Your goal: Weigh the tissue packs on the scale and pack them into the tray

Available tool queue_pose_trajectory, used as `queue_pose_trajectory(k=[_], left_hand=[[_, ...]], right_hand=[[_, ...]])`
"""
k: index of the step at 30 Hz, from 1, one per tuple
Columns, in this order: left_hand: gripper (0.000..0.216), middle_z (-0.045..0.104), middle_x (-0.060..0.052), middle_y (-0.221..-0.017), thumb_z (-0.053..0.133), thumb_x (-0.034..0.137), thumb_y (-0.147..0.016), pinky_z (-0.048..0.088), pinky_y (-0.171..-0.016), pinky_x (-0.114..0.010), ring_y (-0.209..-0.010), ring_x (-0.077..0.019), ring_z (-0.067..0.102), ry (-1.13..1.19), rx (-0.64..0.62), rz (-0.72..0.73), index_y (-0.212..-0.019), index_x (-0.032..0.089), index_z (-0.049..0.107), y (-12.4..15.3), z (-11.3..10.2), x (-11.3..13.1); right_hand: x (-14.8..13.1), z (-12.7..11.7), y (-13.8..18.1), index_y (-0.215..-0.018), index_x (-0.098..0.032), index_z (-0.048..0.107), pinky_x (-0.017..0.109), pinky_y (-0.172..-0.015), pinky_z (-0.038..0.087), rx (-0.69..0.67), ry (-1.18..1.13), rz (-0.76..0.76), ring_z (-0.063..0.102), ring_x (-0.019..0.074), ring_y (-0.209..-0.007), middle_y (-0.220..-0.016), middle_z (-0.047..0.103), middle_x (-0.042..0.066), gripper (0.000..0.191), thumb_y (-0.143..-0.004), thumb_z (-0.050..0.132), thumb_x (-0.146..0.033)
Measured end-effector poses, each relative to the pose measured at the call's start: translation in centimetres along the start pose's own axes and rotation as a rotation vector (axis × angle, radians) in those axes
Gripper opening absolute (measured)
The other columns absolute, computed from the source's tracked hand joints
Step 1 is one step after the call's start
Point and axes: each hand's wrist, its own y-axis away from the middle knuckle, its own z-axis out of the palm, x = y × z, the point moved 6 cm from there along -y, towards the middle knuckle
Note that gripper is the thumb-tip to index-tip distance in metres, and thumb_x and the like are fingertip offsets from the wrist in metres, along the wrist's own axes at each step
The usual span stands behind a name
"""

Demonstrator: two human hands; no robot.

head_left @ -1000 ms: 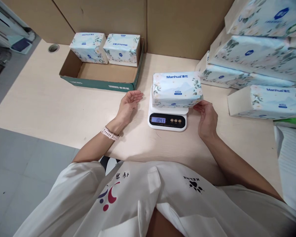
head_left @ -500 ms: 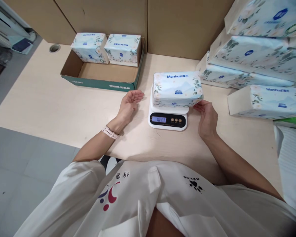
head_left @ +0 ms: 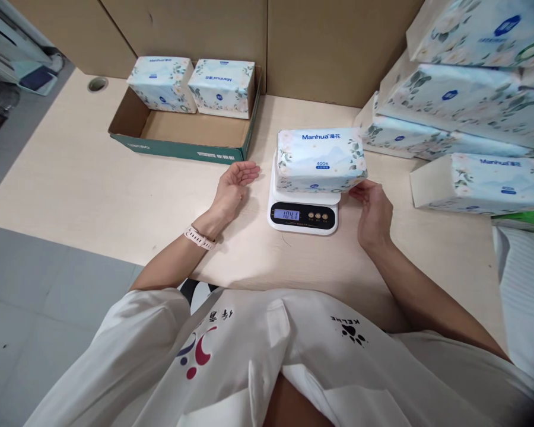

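A white and blue tissue pack with printed flowers rests on a white digital kitchen scale. The lit display appears to read 104.1. My left hand lies on its edge on the table, left of the scale and apart from it, fingers stretched out and holding nothing. On the other side, my right hand is beside the pack's lower right corner, palm turned inward and fingers extended. Its fingertips are partly hidden behind that corner, so I cannot tell whether they touch the pack.
Back left stands a shallow green cardboard box with two tissue packs along its far side. Stacked tissue packs rise at the right, and a single tissue pack lies in front of them. Brown cardboard panels border the table behind.
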Motion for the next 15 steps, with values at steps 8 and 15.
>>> queue_pose_trajectory(k=[8, 15], left_hand=[[0.049, 0.078, -0.005, -0.108, 0.058, -0.006, -0.062, 0.050, -0.118, -0.041, -0.104, -0.0185, 0.073, 0.016, 0.036, -0.021, -0.102, 0.018, 0.072, 0.16, 0.34, 0.39], [0.041, 0.078, -0.007, -0.109, 0.064, 0.002, -0.065, 0.049, -0.123, -0.045, -0.105, -0.0195, 0.073, 0.022, 0.043, -0.025, -0.101, 0.019, 0.072, 0.11, 0.41, 0.68]], right_hand=[[0.11, -0.07, 0.03, -0.128, -0.032, 0.077, 0.058, -0.115, 0.059, -0.002, 0.003, 0.009, 0.076, 0.0278, -0.124, -0.131, 0.079, 0.007, 0.054, -0.108, 0.044, -0.069], [-0.16, 0.41, -0.08, -0.158, -0.036, 0.057, 0.061, -0.128, 0.048, -0.096, -0.024, 0.031, 0.061, 0.0301, -0.149, -0.160, 0.064, 0.006, 0.068, -0.105, 0.040, -0.075]])
